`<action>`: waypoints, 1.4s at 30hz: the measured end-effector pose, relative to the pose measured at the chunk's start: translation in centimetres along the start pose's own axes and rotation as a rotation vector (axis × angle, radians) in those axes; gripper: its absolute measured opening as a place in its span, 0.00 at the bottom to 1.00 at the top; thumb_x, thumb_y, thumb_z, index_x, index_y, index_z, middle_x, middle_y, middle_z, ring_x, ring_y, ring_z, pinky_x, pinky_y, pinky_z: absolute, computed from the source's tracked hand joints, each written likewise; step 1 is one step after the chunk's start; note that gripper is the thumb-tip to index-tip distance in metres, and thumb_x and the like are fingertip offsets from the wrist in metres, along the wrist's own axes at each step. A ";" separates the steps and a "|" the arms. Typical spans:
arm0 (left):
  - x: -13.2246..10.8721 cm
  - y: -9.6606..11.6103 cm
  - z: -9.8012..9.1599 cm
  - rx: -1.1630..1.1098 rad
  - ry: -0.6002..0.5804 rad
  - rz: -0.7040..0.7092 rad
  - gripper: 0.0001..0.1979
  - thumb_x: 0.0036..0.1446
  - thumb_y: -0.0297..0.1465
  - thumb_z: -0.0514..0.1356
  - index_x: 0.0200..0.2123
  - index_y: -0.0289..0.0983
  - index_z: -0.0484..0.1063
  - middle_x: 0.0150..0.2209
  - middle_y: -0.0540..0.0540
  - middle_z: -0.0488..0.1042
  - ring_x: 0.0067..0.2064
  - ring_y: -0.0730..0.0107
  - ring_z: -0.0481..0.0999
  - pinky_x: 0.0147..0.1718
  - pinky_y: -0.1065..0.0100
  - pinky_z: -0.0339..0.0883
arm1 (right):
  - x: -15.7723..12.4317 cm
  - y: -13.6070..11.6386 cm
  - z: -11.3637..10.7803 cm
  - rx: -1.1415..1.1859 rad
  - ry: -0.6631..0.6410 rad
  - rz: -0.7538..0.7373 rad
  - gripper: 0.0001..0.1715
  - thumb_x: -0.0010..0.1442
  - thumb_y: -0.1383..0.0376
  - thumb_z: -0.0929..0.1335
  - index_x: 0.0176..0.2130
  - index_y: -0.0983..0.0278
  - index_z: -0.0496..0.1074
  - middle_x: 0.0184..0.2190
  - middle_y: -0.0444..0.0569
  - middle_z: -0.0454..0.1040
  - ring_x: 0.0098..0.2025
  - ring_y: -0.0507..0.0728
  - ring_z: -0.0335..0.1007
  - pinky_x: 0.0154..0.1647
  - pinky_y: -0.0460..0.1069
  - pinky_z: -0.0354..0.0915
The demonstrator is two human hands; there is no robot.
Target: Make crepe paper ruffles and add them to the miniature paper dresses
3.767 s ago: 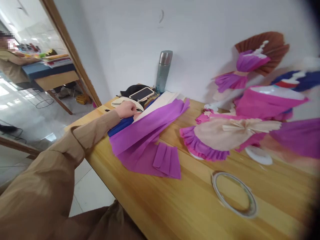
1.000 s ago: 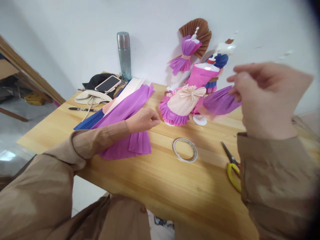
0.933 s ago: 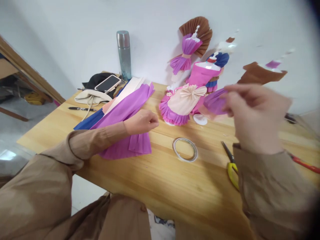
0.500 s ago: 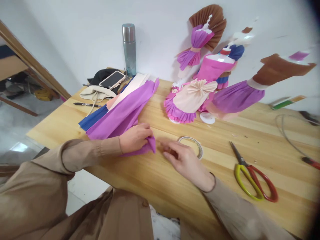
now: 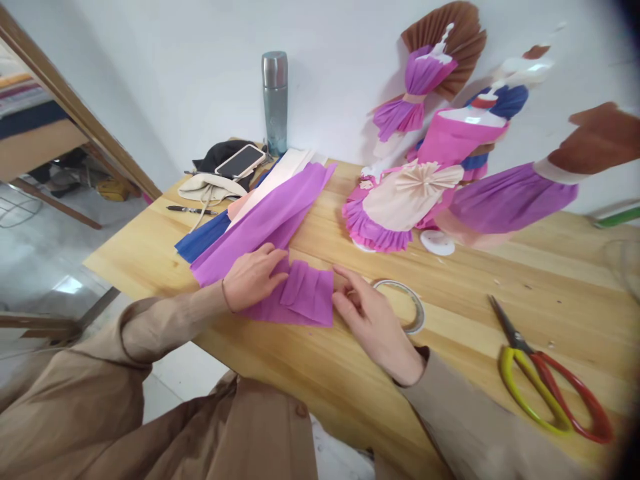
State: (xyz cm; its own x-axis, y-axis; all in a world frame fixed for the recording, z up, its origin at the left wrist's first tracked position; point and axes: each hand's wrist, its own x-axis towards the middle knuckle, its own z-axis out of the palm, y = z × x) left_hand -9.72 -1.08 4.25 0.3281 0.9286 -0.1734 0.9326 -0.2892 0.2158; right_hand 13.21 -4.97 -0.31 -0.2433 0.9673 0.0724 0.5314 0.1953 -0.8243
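Observation:
My left hand (image 5: 255, 277) lies with fingers loosely spread over purple crepe paper (image 5: 255, 227) on the wooden table. Beside its fingertips, the near end of the paper shows a small pleated, folded part (image 5: 307, 293). My right hand (image 5: 370, 317) rests at the right edge of that folded part, thumb and forefinger apart, the other fingers curled under and partly hidden. Whether its fingertips touch the paper I cannot tell. Just right of this hand lies a roll of tape (image 5: 417, 310), partly covered by it.
Scissors (image 5: 525, 347) with yellow and red handles lie at right. Small dress forms in crepe-paper dresses (image 5: 405, 207) stand along the wall. A flask (image 5: 275, 107), a phone (image 5: 241, 161), a pen (image 5: 190, 210) and blue paper (image 5: 200, 237) are at back left.
My left hand has let go of the bunched paper end and opened; the paper now lies flatter, its pleats showing. My right hand is closer to the paper's edge. The view has shifted left.

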 end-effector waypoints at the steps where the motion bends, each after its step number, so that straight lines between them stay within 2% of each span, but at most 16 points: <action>1: -0.1 0.2 0.1 -0.008 -0.030 0.019 0.17 0.64 0.36 0.56 0.54 0.38 0.69 0.50 0.41 0.74 0.51 0.57 0.77 0.48 0.60 0.71 | -0.1 -0.3 0.3 -0.138 0.010 -0.077 0.29 0.63 0.56 0.65 0.58 0.68 0.67 0.39 0.56 0.77 0.39 0.62 0.75 0.42 0.58 0.71; 3: -0.1 0.8 0.6 -0.008 -0.075 0.041 0.16 0.64 0.38 0.56 0.51 0.37 0.70 0.47 0.42 0.76 0.49 0.58 0.78 0.46 0.61 0.71 | -0.3 -0.6 1.0 -0.375 -0.010 -0.168 0.25 0.60 0.58 0.68 0.54 0.67 0.71 0.45 0.59 0.75 0.44 0.64 0.74 0.43 0.59 0.70; 5: 0.0 1.3 1.2 0.011 -0.104 0.043 0.16 0.63 0.41 0.57 0.47 0.37 0.70 0.44 0.42 0.78 0.46 0.57 0.79 0.41 0.62 0.71 | -0.6 -0.7 1.5 -0.504 -0.064 -0.191 0.16 0.60 0.62 0.68 0.48 0.66 0.75 0.42 0.57 0.75 0.39 0.62 0.75 0.37 0.55 0.70; 6: 0.0 1.6 1.4 0.017 -0.109 0.050 0.15 0.62 0.41 0.57 0.45 0.36 0.70 0.43 0.42 0.78 0.44 0.57 0.79 0.38 0.63 0.70 | -0.7 -0.7 1.7 -0.514 -0.081 -0.201 0.12 0.61 0.64 0.67 0.44 0.65 0.76 0.40 0.56 0.75 0.37 0.60 0.74 0.35 0.54 0.70; 8: 0.0 2.1 1.5 -0.016 -0.082 0.080 0.09 0.61 0.37 0.58 0.39 0.36 0.71 0.39 0.44 0.79 0.40 0.59 0.79 0.34 0.65 0.68 | -0.8 -0.6 1.7 -0.427 -0.074 -0.226 0.10 0.62 0.67 0.66 0.42 0.66 0.76 0.37 0.54 0.76 0.35 0.59 0.74 0.35 0.53 0.70; 11: -0.3 2.8 0.9 -0.251 -0.003 0.184 0.06 0.59 0.29 0.58 0.29 0.36 0.69 0.30 0.49 0.77 0.33 0.70 0.76 0.32 0.70 0.65 | -0.9 -0.8 1.4 -0.196 -0.026 -0.192 0.18 0.62 0.65 0.67 0.51 0.65 0.72 0.34 0.51 0.76 0.33 0.58 0.73 0.35 0.53 0.70; 13: -0.5 3.1 0.2 -0.469 0.015 0.265 0.06 0.59 0.27 0.58 0.28 0.36 0.70 0.28 0.51 0.76 0.30 0.75 0.73 0.32 0.73 0.65 | -1.0 -1.2 1.3 -0.123 -0.028 -0.161 0.30 0.60 0.64 0.69 0.60 0.65 0.65 0.34 0.50 0.76 0.32 0.57 0.72 0.32 0.53 0.70; 15: -0.3 3.1 -0.2 -0.577 0.033 0.306 0.05 0.59 0.26 0.58 0.30 0.35 0.72 0.29 0.51 0.77 0.30 0.76 0.73 0.33 0.73 0.67 | -1.4 -1.5 1.3 -0.162 -0.059 -0.215 0.33 0.60 0.66 0.68 0.63 0.67 0.62 0.36 0.52 0.76 0.34 0.58 0.73 0.33 0.53 0.70; 20: 1.8 1.6 0.8 -0.349 0.170 0.270 0.08 0.58 0.23 0.57 0.39 0.33 0.75 0.39 0.44 0.79 0.38 0.69 0.77 0.41 0.68 0.71 | -2.3 -1.7 1.6 -0.544 -0.071 -0.525 0.17 0.63 0.74 0.64 0.51 0.70 0.71 0.34 0.52 0.74 0.31 0.57 0.71 0.28 0.51 0.65; 23: 2.5 1.0 1.4 -0.214 0.113 0.303 0.11 0.60 0.23 0.55 0.43 0.33 0.75 0.43 0.42 0.78 0.46 0.65 0.77 0.49 0.64 0.71 | -2.3 -1.6 1.6 -0.650 -0.044 -0.586 0.14 0.61 0.76 0.63 0.45 0.68 0.72 0.32 0.50 0.72 0.30 0.56 0.68 0.26 0.51 0.61; 25: 2.7 1.1 1.1 -0.141 0.041 0.352 0.11 0.62 0.24 0.54 0.43 0.33 0.75 0.42 0.42 0.78 0.46 0.64 0.78 0.49 0.63 0.70 | -2.2 -1.6 1.5 -0.665 -0.040 -0.591 0.11 0.62 0.76 0.63 0.41 0.67 0.72 0.31 0.49 0.71 0.29 0.55 0.67 0.26 0.51 0.58; 29: 3.3 3.0 -0.3 -0.042 -0.005 0.491 0.11 0.65 0.27 0.53 0.42 0.35 0.76 0.38 0.44 0.78 0.42 0.65 0.78 0.44 0.65 0.71 | -2.2 -1.8 1.4 -0.656 -0.049 -0.649 0.10 0.63 0.75 0.63 0.37 0.65 0.72 0.29 0.48 0.69 0.27 0.55 0.63 0.25 0.52 0.54; 31: 4.3 4.5 -0.4 -0.061 -0.019 0.594 0.11 0.64 0.27 0.54 0.44 0.35 0.75 0.43 0.43 0.77 0.43 0.65 0.77 0.44 0.65 0.70 | -2.4 -1.9 1.4 -0.643 -0.049 -0.715 0.12 0.63 0.76 0.62 0.34 0.65 0.71 0.27 0.48 0.69 0.26 0.55 0.62 0.24 0.52 0.52; 35: 6.7 7.1 1.4 -0.052 -0.052 0.609 0.15 0.61 0.24 0.56 0.50 0.35 0.73 0.50 0.41 0.74 0.47 0.63 0.76 0.44 0.64 0.69 | -2.9 -2.1 1.3 -0.643 -0.088 -0.827 0.14 0.62 0.77 0.59 0.37 0.67 0.71 0.27 0.48 0.69 0.25 0.54 0.60 0.23 0.52 0.52; 39: 7.8 7.7 3.6 -0.043 -0.080 0.564 0.10 0.63 0.28 0.54 0.39 0.36 0.76 0.45 0.42 0.74 0.41 0.64 0.76 0.37 0.64 0.68 | -3.1 -1.8 1.4 -0.630 -0.089 -0.883 0.14 0.64 0.76 0.59 0.40 0.69 0.72 0.26 0.47 0.69 0.26 0.54 0.60 0.24 0.52 0.53; 42: 7.7 7.5 4.1 -0.062 -0.077 0.577 0.12 0.64 0.28 0.52 0.35 0.36 0.75 0.42 0.43 0.75 0.39 0.66 0.75 0.35 0.65 0.66 | -3.0 -1.5 1.5 -0.613 -0.075 -0.883 0.15 0.64 0.76 0.59 0.39 0.68 0.73 0.26 0.47 0.68 0.25 0.54 0.59 0.24 0.52 0.52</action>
State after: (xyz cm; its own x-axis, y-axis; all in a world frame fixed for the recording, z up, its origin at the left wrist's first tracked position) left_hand 0.36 2.92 0.59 0.7921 0.6051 -0.0800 0.5905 -0.7267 0.3511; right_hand 11.90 -8.43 -0.15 -0.7781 0.4363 0.4520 0.4547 0.8876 -0.0739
